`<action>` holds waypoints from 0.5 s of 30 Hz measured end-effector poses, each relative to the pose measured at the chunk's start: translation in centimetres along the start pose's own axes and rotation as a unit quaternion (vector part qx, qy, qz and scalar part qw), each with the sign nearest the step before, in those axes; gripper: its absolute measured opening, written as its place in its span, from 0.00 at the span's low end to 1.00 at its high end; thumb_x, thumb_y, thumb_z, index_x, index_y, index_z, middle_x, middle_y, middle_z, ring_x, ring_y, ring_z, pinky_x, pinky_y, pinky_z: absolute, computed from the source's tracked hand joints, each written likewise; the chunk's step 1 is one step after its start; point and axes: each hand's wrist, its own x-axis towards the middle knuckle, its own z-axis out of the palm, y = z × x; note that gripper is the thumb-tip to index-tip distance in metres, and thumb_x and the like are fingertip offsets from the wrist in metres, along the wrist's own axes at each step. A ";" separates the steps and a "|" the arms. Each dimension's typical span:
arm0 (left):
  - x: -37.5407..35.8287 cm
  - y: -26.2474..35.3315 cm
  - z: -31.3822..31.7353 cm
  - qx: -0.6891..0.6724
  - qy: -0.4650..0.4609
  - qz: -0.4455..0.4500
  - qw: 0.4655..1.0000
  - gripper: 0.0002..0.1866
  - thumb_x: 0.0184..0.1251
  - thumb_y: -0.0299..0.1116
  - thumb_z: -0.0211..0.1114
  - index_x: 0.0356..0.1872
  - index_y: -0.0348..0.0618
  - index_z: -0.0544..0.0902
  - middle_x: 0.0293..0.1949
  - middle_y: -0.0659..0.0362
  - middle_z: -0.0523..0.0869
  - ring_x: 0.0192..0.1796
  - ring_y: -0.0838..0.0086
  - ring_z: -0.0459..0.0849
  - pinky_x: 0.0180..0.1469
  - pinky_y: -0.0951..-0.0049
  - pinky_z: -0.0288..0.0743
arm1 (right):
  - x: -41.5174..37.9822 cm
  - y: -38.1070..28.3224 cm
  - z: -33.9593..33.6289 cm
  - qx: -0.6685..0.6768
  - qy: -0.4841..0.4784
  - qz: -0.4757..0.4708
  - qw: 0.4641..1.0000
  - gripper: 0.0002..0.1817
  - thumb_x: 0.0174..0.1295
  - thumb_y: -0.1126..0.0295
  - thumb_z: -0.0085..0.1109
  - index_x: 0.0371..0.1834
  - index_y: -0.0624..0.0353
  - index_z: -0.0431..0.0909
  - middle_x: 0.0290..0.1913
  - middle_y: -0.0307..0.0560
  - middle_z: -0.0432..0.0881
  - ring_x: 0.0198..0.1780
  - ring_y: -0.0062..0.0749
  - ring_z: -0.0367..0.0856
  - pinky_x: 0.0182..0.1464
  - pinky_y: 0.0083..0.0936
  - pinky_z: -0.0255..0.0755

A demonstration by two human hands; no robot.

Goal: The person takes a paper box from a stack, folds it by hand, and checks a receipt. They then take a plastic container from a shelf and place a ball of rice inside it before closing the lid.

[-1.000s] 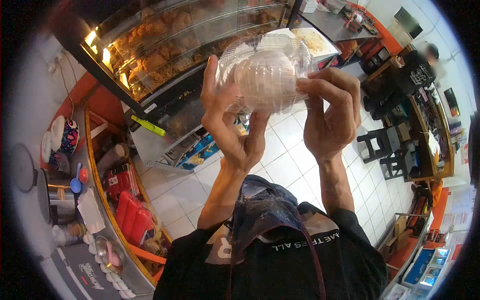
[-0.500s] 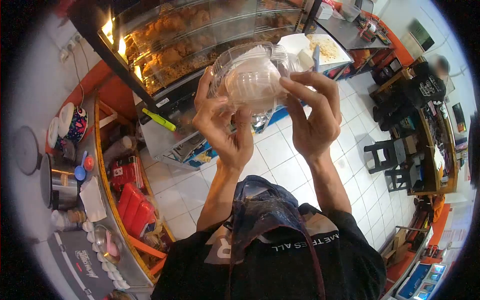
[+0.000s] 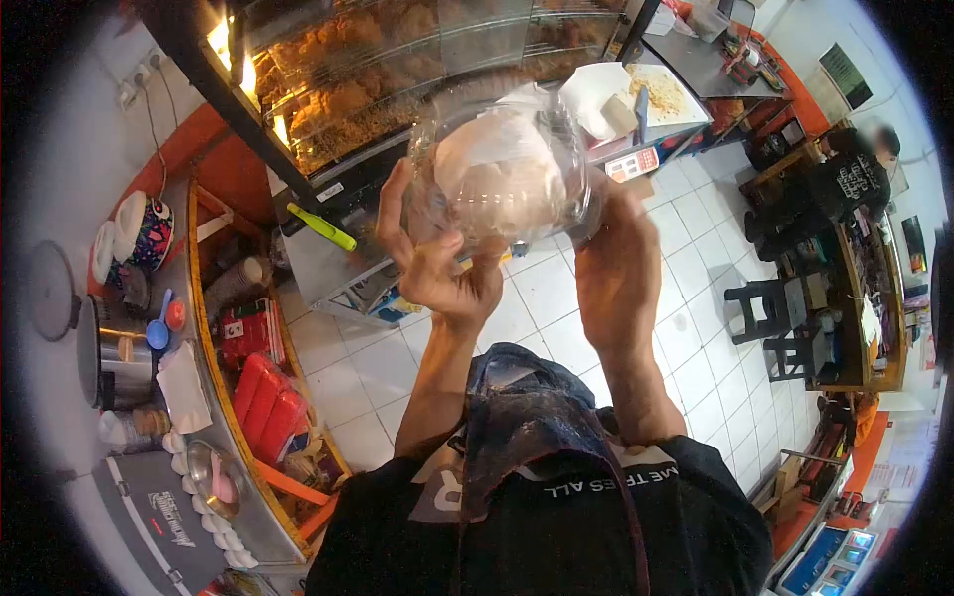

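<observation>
A clear plastic food container (image 3: 564,159) is held up in front of my chest, with a whitish-pink shape showing through its walls. My left hand (image 3: 437,263) grips it from the left and below, fingers curled and the thumb at its lower edge. Along the right side of the container, my right hand (image 3: 618,263) is pressed close, its fingertips partly hidden behind the plastic and blurred. Behind the container stands a lit glass display cabinet (image 3: 348,109) with browned, fried-looking food on its racks.
Yellow-green tongs (image 3: 322,227) lie on the metal counter left of the cabinet. To the right is a white board (image 3: 664,91) with crumbs and a blue-handled tool (image 3: 642,111). A shelf unit (image 3: 224,417) runs along my left. Stools (image 3: 760,308) and a person (image 3: 845,189) are further right.
My right hand has gone from fingertips spread at the container's edge to lying along its right side. The container appears turned, with its rounded wall now facing me.
</observation>
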 end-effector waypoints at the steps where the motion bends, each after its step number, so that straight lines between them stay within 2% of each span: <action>1: -0.3 -0.1 -0.6 0.000 -0.001 -0.004 1.000 0.24 0.65 0.44 0.71 0.53 0.52 0.66 0.68 0.36 0.60 0.71 0.37 0.64 0.60 0.42 0.80 | -0.1 -0.1 0.2 0.060 -0.027 0.042 0.997 0.27 0.74 0.56 0.47 0.64 0.68 0.68 0.61 0.50 0.76 0.64 0.33 0.73 0.67 0.38 0.63; 2: -0.6 -0.4 -1.1 0.018 -0.011 0.008 1.000 0.23 0.65 0.43 0.71 0.52 0.53 0.68 0.68 0.37 0.60 0.71 0.36 0.64 0.59 0.43 0.81 | -0.1 -0.3 0.7 0.091 -0.005 0.073 0.993 0.23 0.75 0.58 0.49 0.61 0.66 0.71 0.57 0.48 0.79 0.60 0.31 0.77 0.63 0.38 0.72; 3: -1.0 -0.6 -1.6 0.037 -0.022 0.020 0.999 0.23 0.64 0.42 0.72 0.52 0.53 0.69 0.67 0.37 0.60 0.70 0.35 0.65 0.58 0.44 0.83 | -0.1 0.2 1.0 0.090 -0.005 0.080 0.993 0.23 0.75 0.58 0.49 0.61 0.66 0.71 0.57 0.48 0.79 0.60 0.31 0.77 0.63 0.38 0.72; 5: -2.2 -0.8 -2.8 0.062 -0.034 0.001 0.998 0.22 0.63 0.40 0.73 0.51 0.54 0.70 0.67 0.38 0.60 0.71 0.36 0.64 0.58 0.45 0.83 | -0.1 1.5 1.6 -0.039 0.016 0.124 0.991 0.18 0.74 0.62 0.51 0.58 0.64 0.72 0.57 0.50 0.79 0.59 0.30 0.79 0.57 0.36 0.81; 6: -2.9 -1.0 -3.4 0.080 -0.044 -0.011 0.996 0.22 0.63 0.38 0.74 0.51 0.55 0.70 0.66 0.39 0.61 0.71 0.37 0.64 0.59 0.47 0.83 | 0.0 2.9 1.1 -0.011 0.020 0.145 0.989 0.16 0.74 0.65 0.53 0.57 0.64 0.72 0.57 0.49 0.78 0.57 0.31 0.82 0.54 0.35 0.85; 7: -4.0 -1.2 -4.3 0.088 -0.047 -0.016 0.995 0.22 0.63 0.38 0.74 0.51 0.55 0.70 0.66 0.39 0.61 0.71 0.37 0.64 0.59 0.47 0.83 | 0.0 4.1 1.0 -0.009 0.019 0.155 0.988 0.16 0.74 0.65 0.53 0.57 0.64 0.72 0.57 0.49 0.78 0.57 0.31 0.82 0.54 0.35 0.85; 9: -6.7 -1.9 -6.3 0.104 -0.090 -0.078 0.987 0.22 0.65 0.33 0.72 0.50 0.48 0.67 0.69 0.38 0.57 0.73 0.40 0.62 0.69 0.42 0.67 | -0.2 6.3 1.1 0.015 0.021 0.209 0.977 0.18 0.71 0.64 0.59 0.56 0.66 0.72 0.51 0.48 0.81 0.53 0.33 0.82 0.52 0.40 0.85; 10: -7.7 -2.3 -7.5 0.125 -0.110 -0.071 0.983 0.21 0.63 0.29 0.73 0.48 0.46 0.68 0.69 0.39 0.57 0.75 0.41 0.59 0.71 0.43 0.64 | -0.2 7.7 0.9 0.013 0.018 0.231 0.973 0.18 0.71 0.65 0.58 0.55 0.66 0.71 0.50 0.48 0.80 0.53 0.34 0.82 0.51 0.41 0.85; 13: -11.0 -3.7 -9.9 0.192 -0.132 -0.110 0.966 0.21 0.61 0.28 0.74 0.47 0.43 0.69 0.69 0.41 0.58 0.74 0.44 0.58 0.70 0.46 0.64 | 0.4 13.3 -0.6 0.023 -0.010 0.267 0.963 0.18 0.70 0.66 0.59 0.55 0.67 0.71 0.50 0.49 0.80 0.53 0.35 0.83 0.50 0.41 0.86; 14: -11.3 -3.8 -10.3 0.237 -0.145 -0.116 0.954 0.22 0.57 0.30 0.77 0.47 0.47 0.73 0.68 0.40 0.63 0.69 0.46 0.64 0.69 0.46 0.58 | 0.8 15.1 -1.1 0.009 -0.012 0.280 0.960 0.19 0.69 0.66 0.60 0.56 0.67 0.71 0.48 0.48 0.80 0.50 0.33 0.83 0.47 0.39 0.86; 15: -11.9 -4.2 -10.6 0.237 -0.150 -0.118 0.952 0.22 0.57 0.30 0.77 0.47 0.47 0.73 0.68 0.40 0.63 0.69 0.46 0.64 0.69 0.46 0.58 | 1.3 17.6 -2.2 0.012 -0.008 0.283 0.959 0.19 0.69 0.66 0.60 0.56 0.67 0.71 0.48 0.48 0.80 0.50 0.33 0.83 0.47 0.39 0.86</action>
